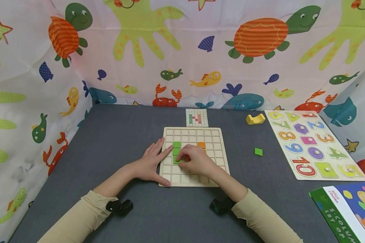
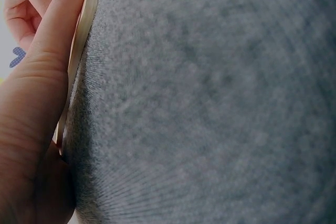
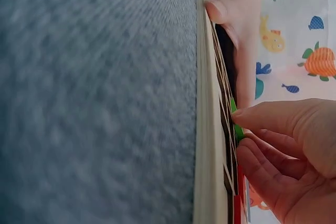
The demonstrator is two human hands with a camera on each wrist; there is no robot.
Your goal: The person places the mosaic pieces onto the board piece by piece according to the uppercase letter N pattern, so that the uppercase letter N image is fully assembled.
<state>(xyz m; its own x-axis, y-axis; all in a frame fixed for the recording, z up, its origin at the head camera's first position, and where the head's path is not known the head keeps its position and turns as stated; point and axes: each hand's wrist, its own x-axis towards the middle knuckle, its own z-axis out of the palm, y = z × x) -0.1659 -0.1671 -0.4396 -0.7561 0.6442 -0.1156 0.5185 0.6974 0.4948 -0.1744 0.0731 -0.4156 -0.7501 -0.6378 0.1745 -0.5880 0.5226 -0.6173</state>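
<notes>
A wooden grid board [image 1: 191,180] lies flat on the table. Spread over its left edge is my left hand [image 1: 148,165], fingers straight and thumb resting near the lower left corner; the left wrist view has that thumb [image 2: 55,30] along the board's side. My right hand [image 1: 197,160] pinches a green square tile [image 1: 176,160] at the board's left part, thumb and fingers at its edge, also seen in the right wrist view [image 3: 237,124]. Above it in the same column sit two more green tiles [image 1: 176,144]. An orange tile [image 1: 201,145] lies in a cell further right.
Behind the board is a small pattern card [image 1: 196,117]. To the right lie a loose green tile [image 1: 258,152], a yellow curved block [image 1: 255,119], a number-and-shape puzzle board [image 1: 281,165] and a colourful box [image 1: 331,209]. A sea-animal printed cloth [image 1: 182,60] hangs around the table.
</notes>
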